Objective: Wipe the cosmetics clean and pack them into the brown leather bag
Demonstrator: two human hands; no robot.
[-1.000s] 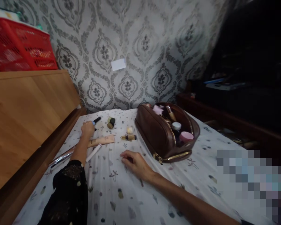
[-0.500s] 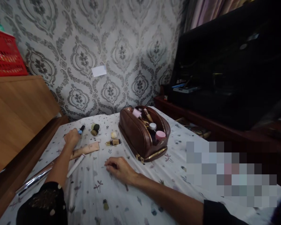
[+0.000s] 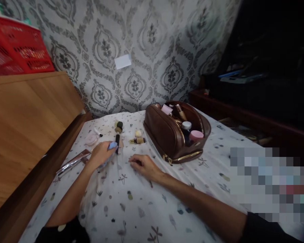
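Can see, far left of the brown bag [image 3: 164, 131], a red plastic basket [image 3: 19, 47] on top of a wooden cabinet [image 3: 27, 104]. Closer in, though well left of the bag, find a shiny silver tube [image 3: 73, 162] lying on the patterned sheet [image 3: 134, 216], then a pale pink round item [image 3: 91, 139] and a white stick [image 3: 97, 131] with a dark end. Grasping a slim blue-and-black item [image 3: 112, 145] in the closed fingers of the left hand [image 3: 101, 154], left of the bag — can't tell its exact type. Just past its black end, notice some olive round pots [image 3: 118, 125]; can't tell contact from overlap. Just left of the bag, see a cream-coloured pot [image 3: 138, 133] behind a gold-and-black lipstick [image 3: 139, 140]. Resting the right hand [image 3: 146, 167] front-left of the bag — with fingers loosely curled, released. Inside the open bag, spot a lilac box [image 3: 166, 109], a white-capped jar [image 3: 186, 126] and a pink-lidded jar [image 3: 197, 135].
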